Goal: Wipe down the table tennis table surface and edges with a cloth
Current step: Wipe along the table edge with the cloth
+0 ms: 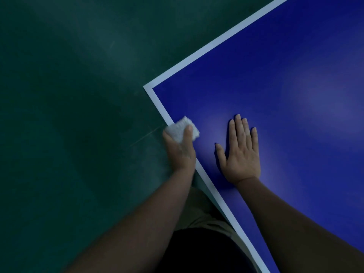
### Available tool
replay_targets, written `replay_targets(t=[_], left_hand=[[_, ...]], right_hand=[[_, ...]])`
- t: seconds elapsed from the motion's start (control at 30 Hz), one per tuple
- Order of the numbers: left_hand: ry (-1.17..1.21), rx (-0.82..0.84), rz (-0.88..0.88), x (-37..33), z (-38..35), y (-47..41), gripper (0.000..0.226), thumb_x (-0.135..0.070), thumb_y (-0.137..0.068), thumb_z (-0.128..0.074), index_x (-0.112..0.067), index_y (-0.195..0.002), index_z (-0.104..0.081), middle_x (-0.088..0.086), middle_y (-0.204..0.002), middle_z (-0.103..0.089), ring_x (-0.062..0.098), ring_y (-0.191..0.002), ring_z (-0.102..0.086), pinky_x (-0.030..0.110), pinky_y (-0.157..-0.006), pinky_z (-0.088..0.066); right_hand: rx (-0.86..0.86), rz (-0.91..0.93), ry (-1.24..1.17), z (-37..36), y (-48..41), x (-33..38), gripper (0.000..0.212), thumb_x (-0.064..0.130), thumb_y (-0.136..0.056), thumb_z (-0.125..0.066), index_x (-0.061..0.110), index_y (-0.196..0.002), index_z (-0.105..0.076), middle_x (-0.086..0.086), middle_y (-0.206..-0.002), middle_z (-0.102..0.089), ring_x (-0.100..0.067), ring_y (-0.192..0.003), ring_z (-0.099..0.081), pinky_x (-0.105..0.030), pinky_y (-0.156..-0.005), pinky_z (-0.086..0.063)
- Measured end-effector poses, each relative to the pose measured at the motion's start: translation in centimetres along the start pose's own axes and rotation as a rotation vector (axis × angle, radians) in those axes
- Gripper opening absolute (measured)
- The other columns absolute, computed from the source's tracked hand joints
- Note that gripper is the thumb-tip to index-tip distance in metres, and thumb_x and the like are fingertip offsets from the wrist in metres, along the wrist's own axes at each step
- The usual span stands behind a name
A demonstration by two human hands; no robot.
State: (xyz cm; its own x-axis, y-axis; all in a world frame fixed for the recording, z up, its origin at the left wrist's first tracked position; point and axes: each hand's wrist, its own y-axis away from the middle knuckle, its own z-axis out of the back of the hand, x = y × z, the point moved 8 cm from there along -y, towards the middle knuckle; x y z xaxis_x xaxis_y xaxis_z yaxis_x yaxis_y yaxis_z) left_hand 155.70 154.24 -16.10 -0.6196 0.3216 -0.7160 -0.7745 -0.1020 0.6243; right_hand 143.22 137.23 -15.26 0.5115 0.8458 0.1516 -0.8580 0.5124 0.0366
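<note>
The blue table tennis table (275, 85) fills the right side of the view, with a white line along its edges and a corner (147, 88) near the middle. My left hand (180, 148) grips a folded white cloth (182, 129) and presses it over the table's near edge, a little below the corner. The thumb lies on top of the cloth and the fingers wrap down over the side. My right hand (241, 152) rests flat on the blue surface with fingers spread, just right of the cloth.
A dark green floor (69, 115) lies to the left of and beyond the table. My body and light trousers (204, 213) stand close against the table's near edge at the bottom of the view.
</note>
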Motion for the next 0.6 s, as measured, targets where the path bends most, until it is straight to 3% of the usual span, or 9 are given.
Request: replay_targets(t=[0.1,0.23,0.33,0.4,0.5,0.6], left_hand=[[0.04,0.115,0.06,0.8,-0.9,-0.3,0.06,-0.039,-0.101,-0.073,-0.013,-0.144,-0.041,0.008,-0.132,-0.06,0.018,-0.112,-0.067,0.011,-0.074,-0.059],[-0.024,0.136,-0.057,-4.4,-0.8,-7.5,0.049,-0.028,-0.105,-0.069,0.003,-0.14,-0.052,0.019,-0.134,-0.064,0.024,-0.114,-0.071,0.019,-0.079,-0.063],[-0.073,0.109,-0.081,-7.9,0.1,-11.5,0.062,-0.043,-0.104,-0.068,-0.002,-0.147,-0.047,0.01,-0.135,-0.062,0.022,-0.114,-0.067,0.015,-0.072,-0.055],[-0.136,0.114,-0.065,-8.6,0.7,-12.7,0.07,-0.05,-0.103,-0.068,-0.003,-0.149,-0.043,0.008,-0.137,-0.059,0.024,-0.117,-0.064,0.027,-0.086,-0.057],[-0.202,0.23,-0.123,-9.0,0.7,-12.9,0.064,-0.034,-0.104,-0.067,0.009,-0.145,-0.044,0.024,-0.14,-0.06,0.036,-0.126,-0.066,0.045,-0.106,-0.059],[-0.281,0.352,-0.151,-9.8,1.1,-13.4,0.075,-0.033,-0.104,-0.069,0.007,-0.156,-0.031,0.025,-0.148,-0.052,0.035,-0.131,-0.062,0.046,-0.111,-0.055]], right_hand=[[-0.011,-0.007,-0.002,-0.1,0.1,-0.1,0.079,0.054,-0.112,-0.034,0.009,-0.173,-0.012,-0.007,-0.182,-0.004,-0.025,-0.169,-0.005,-0.054,-0.136,-0.01],[-0.025,-0.022,0.009,-0.1,0.1,-0.1,0.078,0.053,-0.112,-0.035,0.01,-0.173,-0.013,-0.006,-0.182,-0.006,-0.024,-0.169,-0.007,-0.054,-0.136,-0.01],[-0.034,-0.088,0.023,-0.1,0.0,0.2,0.074,0.05,-0.113,-0.034,0.01,-0.173,-0.014,-0.005,-0.182,-0.007,-0.024,-0.169,-0.007,-0.055,-0.135,-0.011],[-0.051,-0.178,0.011,-0.1,-0.3,0.8,0.072,0.047,-0.115,-0.032,0.009,-0.173,-0.015,-0.007,-0.182,-0.008,-0.024,-0.169,-0.005,-0.055,-0.136,-0.01],[-0.074,-0.328,0.001,-0.3,-0.6,2.5,0.071,0.045,-0.116,-0.03,0.004,-0.172,-0.015,-0.012,-0.181,-0.009,-0.028,-0.169,-0.004,-0.054,-0.136,-0.007],[-0.09,-0.463,-0.008,-0.6,-1.2,4.1,0.074,0.047,-0.116,-0.029,-0.001,-0.171,-0.012,-0.017,-0.18,-0.009,-0.032,-0.168,-0.004,-0.055,-0.136,-0.007]])
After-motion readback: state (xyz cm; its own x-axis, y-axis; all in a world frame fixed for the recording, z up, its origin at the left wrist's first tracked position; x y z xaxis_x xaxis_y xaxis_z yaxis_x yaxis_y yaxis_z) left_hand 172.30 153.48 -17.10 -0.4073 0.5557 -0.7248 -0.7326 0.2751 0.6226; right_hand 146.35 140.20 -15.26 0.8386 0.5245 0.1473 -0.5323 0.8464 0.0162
